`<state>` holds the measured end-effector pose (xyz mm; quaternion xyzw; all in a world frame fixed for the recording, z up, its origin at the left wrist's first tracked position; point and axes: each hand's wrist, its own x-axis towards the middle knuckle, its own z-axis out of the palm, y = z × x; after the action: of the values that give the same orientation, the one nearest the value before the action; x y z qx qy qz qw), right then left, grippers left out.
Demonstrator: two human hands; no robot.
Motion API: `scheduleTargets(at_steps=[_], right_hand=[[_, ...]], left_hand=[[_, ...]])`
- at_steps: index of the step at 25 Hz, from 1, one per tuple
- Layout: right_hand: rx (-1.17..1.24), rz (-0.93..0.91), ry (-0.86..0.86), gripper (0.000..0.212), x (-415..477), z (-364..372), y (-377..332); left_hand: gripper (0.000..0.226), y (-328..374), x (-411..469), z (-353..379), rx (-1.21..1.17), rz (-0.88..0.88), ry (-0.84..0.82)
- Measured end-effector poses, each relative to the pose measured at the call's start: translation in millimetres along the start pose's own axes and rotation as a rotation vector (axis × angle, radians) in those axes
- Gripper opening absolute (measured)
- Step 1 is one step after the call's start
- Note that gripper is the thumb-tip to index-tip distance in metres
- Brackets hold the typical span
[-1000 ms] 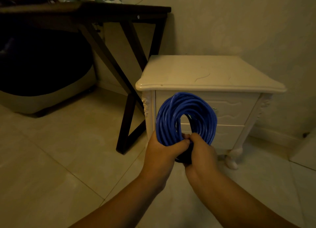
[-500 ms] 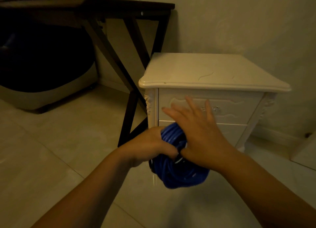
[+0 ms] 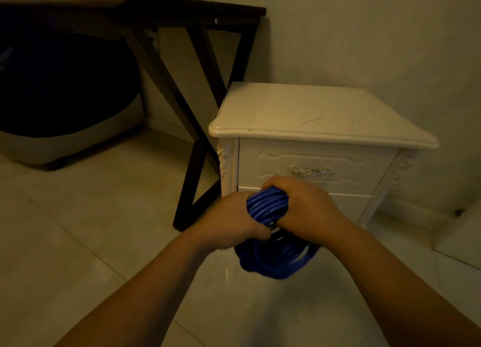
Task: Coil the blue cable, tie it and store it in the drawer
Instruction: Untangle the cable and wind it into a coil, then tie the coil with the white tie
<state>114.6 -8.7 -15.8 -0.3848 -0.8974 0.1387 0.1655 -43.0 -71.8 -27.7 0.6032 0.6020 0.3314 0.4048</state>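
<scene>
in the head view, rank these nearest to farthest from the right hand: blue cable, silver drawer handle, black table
1. blue cable, gripped by the right hand
2. silver drawer handle, just above it
3. black table, off to the left

1. You are in a room of a home, perhaps a bedroom.
2. In front of you stands a small cream bedside cabinet [image 3: 312,110] with carved corners and curved legs.
3. Its top drawer [image 3: 265,169] carries an ornate silver handle [image 3: 311,171], which is furniture for a house, not for work.
4. At your left, a dark table [image 3: 161,11] with crossed legs stands against the plain pale wall [image 3: 364,34].
5. The floor [image 3: 78,216] has large, glossy, light tiles.
</scene>
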Motion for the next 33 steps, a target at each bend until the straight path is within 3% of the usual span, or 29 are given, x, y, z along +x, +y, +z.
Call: scheduleTargets(at_steps=[2, 4, 6, 8, 10, 14, 20, 26, 28, 31, 33], right_hand=[[0.055, 0.014, -0.027, 0.064, 7.3, -7.5, 4.9], [0.303, 0.095, 0.015, 0.060, 13.0, -26.9, 7.7], [0.523, 0.211, 0.285, 0.034, 21.4, -58.2, 17.4], [0.508, 0.311, 0.516, 0.019, 39.0, -88.7, 29.6], [0.391, 0.360, 0.542, 0.015, 66.5, -105.0, 43.4], [-0.081, 0.344, 0.283, 0.023, 123.2, -99.4, 74.4], [-0.535, 0.280, -0.027, 0.029, 169.6, -83.1, 111.2], [-0.813, 0.002, 0.043, 0.015, 153.7, -73.1, 119.6], [-0.606, -0.022, 0.261, 0.014, 136.0, -71.6, 101.0], [0.202, -0.062, 0.652, 0.013, 96.3, -91.4, 31.4], [0.574, -0.145, 0.795, 0.014, 52.9, -108.1, -14.5]], left_hand=[[0.024, -1.0, 7.7, 0.0, -0.080, -0.029, 0.122], [0.020, -7.5, 14.4, -6.4, -0.205, -0.079, 0.264], [0.017, -13.1, 21.0, -13.0, -0.355, -0.120, 0.401], [0.012, -15.3, 25.5, -19.2, -0.494, -0.152, 0.501], [0.010, -17.2, 30.0, -23.3, -0.561, -0.171, 0.545], [0.009, -17.9, 39.9, -22.1, -0.594, -0.172, 0.552], [0.009, -18.0, 41.9, -16.4, -0.618, -0.166, 0.507], [0.003, -15.9, 38.1, -22.7, -0.728, -0.210, 0.493], [0.005, -13.3, 35.0, -23.3, -0.741, -0.201, 0.486], [0.008, -12.8, 29.0, -24.2, -0.755, -0.193, 0.467], [0.005, -12.9, 23.3, -24.4, -0.760, -0.198, 0.458]])
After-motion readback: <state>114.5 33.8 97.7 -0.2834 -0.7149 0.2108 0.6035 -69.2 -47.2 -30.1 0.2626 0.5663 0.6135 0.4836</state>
